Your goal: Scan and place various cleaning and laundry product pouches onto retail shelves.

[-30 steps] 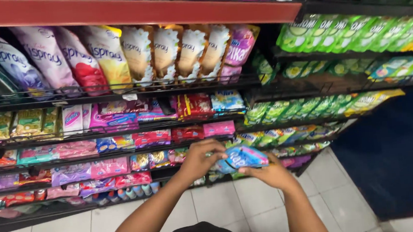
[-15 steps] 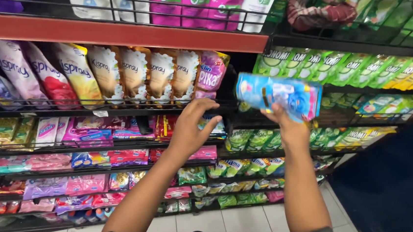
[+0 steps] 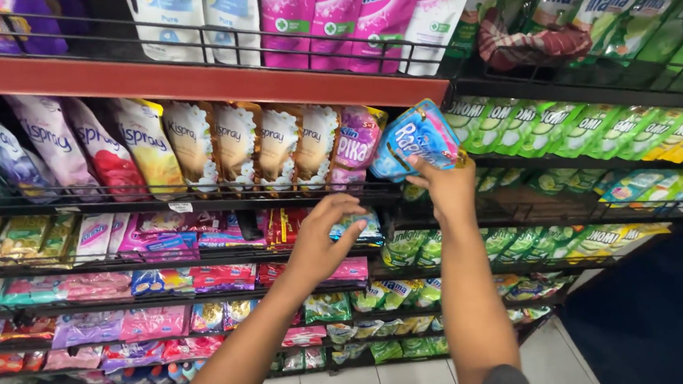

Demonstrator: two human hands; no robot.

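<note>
My right hand [image 3: 443, 185] grips a blue pouch with pink print [image 3: 417, 139] and holds it up at the right end of a row of hanging pouches [image 3: 216, 145], just under the red shelf edge [image 3: 187, 82]. The blue pouch touches the pink pouch [image 3: 358, 142] at the row's end. My left hand [image 3: 325, 240] hovers lower, fingers spread and holding nothing, in front of the wire shelf [image 3: 196, 205] and a small blue packet [image 3: 365, 229].
Tall pink and white refill bags [image 3: 344, 13] stand on the top shelf. Green pouches [image 3: 580, 124] fill the rack to the right. Lower shelves hold rows of small pink, purple and green sachets [image 3: 153, 280]. White floor tiles [image 3: 550, 362] show below.
My right hand lifted the blue pouch from the low shelves up to the hanging row and moved it left. My left hand also rose. The view tilted upward.
</note>
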